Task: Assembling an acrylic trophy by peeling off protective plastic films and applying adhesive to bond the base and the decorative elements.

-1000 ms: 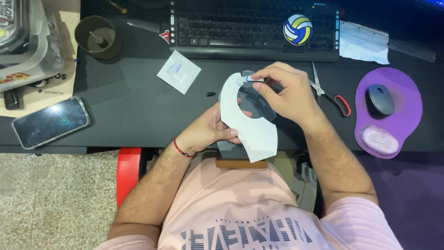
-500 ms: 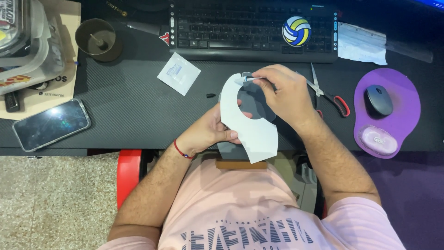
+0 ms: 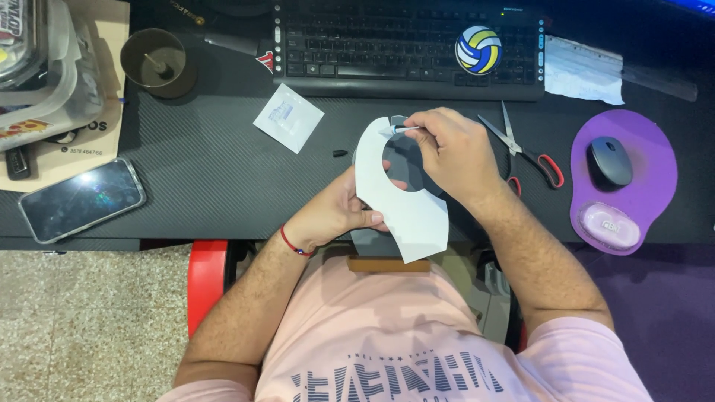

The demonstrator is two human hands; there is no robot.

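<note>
Above the near edge of the dark counter (image 3: 208, 179), the left hand (image 3: 339, 212) has its fingers closed on the lower left edge of a white paper sheet (image 3: 406, 212) with a round cut-out, holding it over a dark grey object that shows through the hole. The right hand (image 3: 454, 152) pinches a thin tool (image 3: 402, 129), perhaps a pen or small blade, its tip at the sheet's top edge. Scissors (image 3: 525, 149) lie just right of that hand, a white sachet (image 3: 288, 117) to the upper left, a phone (image 3: 80, 199) far left
</note>
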